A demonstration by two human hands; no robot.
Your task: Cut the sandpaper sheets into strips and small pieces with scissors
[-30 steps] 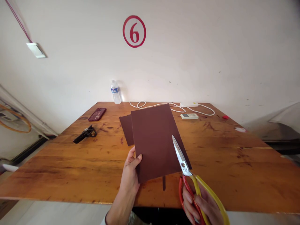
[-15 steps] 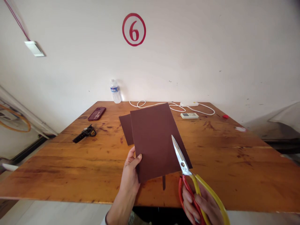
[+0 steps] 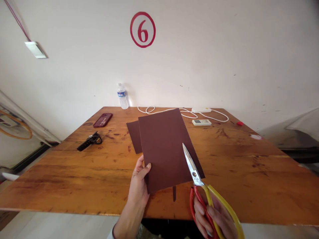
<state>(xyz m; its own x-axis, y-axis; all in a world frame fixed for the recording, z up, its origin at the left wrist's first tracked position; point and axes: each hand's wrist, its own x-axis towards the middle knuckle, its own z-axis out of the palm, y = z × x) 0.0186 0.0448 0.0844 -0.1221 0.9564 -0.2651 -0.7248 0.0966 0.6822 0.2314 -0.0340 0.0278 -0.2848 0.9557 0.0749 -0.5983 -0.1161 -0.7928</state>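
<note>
The left hand pinches the near left corner of a dark brown sheet, thumb on top and fingers underneath, holding it tilted up above the middle of the table near its front edge. The right hand grips a pair of scissors through their red and yellow loops — the blades lie closed together along the sheet's right edge, tips pointing away toward the wall. The sheet looks light and fairly stiff, like thin card: it keeps flat though held by one corner only, so it would probably crease if squeezed hard and is best taken at an edge or corner. A second brown piece shows behind it to the left, and a narrow brown strip lies on the table just below its near edge. Farther off — a water bottle at the back edge, a white cable, a dark red phone and a black tool toward the left side.
</note>
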